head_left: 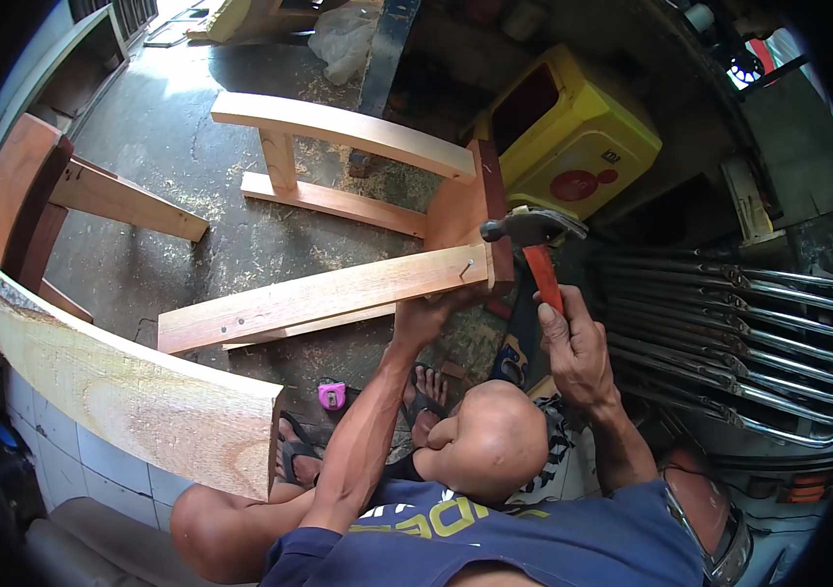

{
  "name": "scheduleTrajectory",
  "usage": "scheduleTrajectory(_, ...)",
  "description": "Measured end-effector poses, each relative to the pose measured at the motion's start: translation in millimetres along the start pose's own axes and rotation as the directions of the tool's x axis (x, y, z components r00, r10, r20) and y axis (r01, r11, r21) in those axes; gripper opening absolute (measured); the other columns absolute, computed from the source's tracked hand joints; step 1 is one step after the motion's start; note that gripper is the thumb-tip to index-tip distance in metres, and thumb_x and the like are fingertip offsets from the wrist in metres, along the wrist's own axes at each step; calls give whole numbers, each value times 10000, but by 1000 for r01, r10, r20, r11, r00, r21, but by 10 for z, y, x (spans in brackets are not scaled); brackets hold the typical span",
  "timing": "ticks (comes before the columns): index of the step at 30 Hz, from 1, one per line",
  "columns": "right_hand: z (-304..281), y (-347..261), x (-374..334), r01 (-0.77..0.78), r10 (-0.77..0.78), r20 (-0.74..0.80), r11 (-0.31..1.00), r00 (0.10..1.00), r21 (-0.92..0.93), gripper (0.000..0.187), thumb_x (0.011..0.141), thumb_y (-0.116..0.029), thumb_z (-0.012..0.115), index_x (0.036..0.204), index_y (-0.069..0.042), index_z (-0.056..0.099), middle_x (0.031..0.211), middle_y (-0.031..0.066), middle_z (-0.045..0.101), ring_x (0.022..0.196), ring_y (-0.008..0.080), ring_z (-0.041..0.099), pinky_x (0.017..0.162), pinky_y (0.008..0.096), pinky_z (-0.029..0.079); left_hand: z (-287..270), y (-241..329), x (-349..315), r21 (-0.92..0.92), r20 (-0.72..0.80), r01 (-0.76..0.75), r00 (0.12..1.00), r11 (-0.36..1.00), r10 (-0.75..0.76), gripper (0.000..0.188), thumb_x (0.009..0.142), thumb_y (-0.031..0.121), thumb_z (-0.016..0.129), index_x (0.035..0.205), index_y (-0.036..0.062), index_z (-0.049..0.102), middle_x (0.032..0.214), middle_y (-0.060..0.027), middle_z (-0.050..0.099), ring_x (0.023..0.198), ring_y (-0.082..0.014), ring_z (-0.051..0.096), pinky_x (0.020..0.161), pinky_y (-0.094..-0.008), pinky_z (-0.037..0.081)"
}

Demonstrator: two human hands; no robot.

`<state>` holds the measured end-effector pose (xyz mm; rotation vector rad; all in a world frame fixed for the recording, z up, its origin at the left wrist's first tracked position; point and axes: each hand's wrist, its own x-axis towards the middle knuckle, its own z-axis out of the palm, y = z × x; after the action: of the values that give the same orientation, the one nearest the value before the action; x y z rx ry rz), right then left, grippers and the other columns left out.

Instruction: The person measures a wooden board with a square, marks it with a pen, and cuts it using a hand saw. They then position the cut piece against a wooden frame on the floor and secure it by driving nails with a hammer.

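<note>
My right hand (575, 344) is closed around the red handle of a claw hammer (532, 229), raised just right of a wooden stool frame (338, 289). The hammer's dark head points left, near the joint of a pale leg and a reddish-brown board (465, 207). From that leg's face a nail (466, 267) sticks out, tilted. Beneath the same joint my left hand (420, 320) grips the frame from the near side; its fingertips are hidden behind the wood. The frame lies on its side, its pale legs reaching to the left.
A pink tape measure (331, 395) and a handsaw (509, 362) lie by my feet. A large pale plank (133, 391) crosses the near left. Another wooden piece (20, 201) stands at far left. To the right are stacked chrome tubes (788, 342); behind, a yellow box (578, 147).
</note>
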<state>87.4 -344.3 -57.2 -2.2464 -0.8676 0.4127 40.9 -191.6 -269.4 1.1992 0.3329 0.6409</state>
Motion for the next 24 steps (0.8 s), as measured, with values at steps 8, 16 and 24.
scheduleTrajectory(8, -137, -201, 2, 20, -12, 105, 997, 994, -81, 271, 1088, -232, 515, 1260, -27, 556, 659, 98, 592, 582, 109, 564, 558, 311, 443, -53, -23, -25, 46, 1, -15, 1000, 999, 15, 351, 864, 81, 805, 1196, 27, 705, 1119, -74, 750, 1044, -174, 698, 918, -337, 539)
scheduleTrajectory(16, -75, -31, 51, 58, 25, 179, 893, 984, -446, 241, 1089, -255, 481, 1210, -52, 526, 643, 202, 627, 600, 402, 681, 529, 450, 484, 56, -213, -56, -56, -34, 9, 999, 998, -11, 401, 847, 176, 836, 1193, 18, 708, 1133, -88, 743, 1069, -186, 686, 967, -359, 519)
scheduleTrajectory(24, -168, -234, 23, 57, -47, 61, 982, 997, -178, 233, 1081, -230, 505, 1228, -50, 524, 651, 210, 627, 634, 415, 692, 539, 444, 491, 4, -220, -19, 109, -65, 5, 998, 994, 2, 388, 851, 172, 822, 1186, 8, 716, 1117, -105, 748, 1039, -198, 687, 952, -363, 517)
